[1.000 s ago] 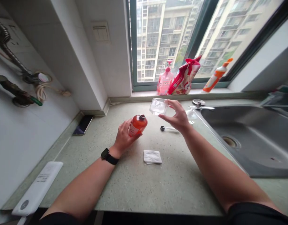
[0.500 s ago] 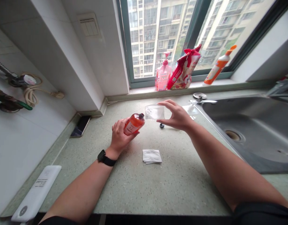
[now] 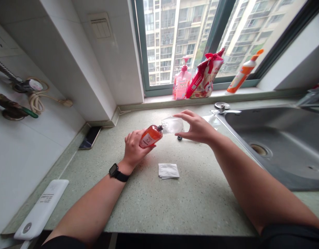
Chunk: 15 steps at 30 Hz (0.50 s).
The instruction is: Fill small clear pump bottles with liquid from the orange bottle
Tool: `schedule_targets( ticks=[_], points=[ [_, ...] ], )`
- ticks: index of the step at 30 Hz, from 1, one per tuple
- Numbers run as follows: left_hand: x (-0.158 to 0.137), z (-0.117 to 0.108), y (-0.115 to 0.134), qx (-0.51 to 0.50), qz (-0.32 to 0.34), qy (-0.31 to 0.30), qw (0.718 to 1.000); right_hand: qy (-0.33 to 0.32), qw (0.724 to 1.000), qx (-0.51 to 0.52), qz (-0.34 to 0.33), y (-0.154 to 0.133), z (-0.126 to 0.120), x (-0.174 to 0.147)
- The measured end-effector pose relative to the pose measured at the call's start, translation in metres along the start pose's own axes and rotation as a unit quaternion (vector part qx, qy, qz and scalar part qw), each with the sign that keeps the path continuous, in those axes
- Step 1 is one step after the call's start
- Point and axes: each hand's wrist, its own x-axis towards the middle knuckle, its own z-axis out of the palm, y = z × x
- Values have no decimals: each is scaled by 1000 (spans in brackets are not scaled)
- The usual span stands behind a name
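My left hand (image 3: 135, 147) is wrapped round an orange-red bottle (image 3: 150, 137) with a white label. It is uncapped and tilted, its dark neck pointing up and to the right. Between the thumb and fingers of my right hand (image 3: 197, 127) is a clear empty bottle (image 3: 171, 125), lying sideways in the air with its neck to the left. The two necks meet or nearly meet; whether they touch I cannot tell. A small black cap (image 3: 179, 138) lies on the counter below my right hand. Nearer to me is a folded white tissue (image 3: 169, 171).
A steel sink (image 3: 278, 145) takes up the right side, a clear pump top (image 3: 211, 120) beside its rim. On the sill stand a pink pump bottle (image 3: 182, 83), a red bag (image 3: 206, 77) and an orange bottle (image 3: 242, 76). A phone (image 3: 90, 137) and a white device (image 3: 42, 209) lie left.
The orange-red bottle has moved slightly right and tips further toward the clear bottle. The clear bottle has turned so its neck now faces the other bottle's mouth.
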Motion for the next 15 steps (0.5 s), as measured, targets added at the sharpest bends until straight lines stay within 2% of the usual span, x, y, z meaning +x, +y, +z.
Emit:
schedule_targets(
  ticks=[15],
  points=[
    [0, 0, 2, -12, -13, -25, 1000, -10, 999, -49, -16, -1, -5, -1]
  ],
)
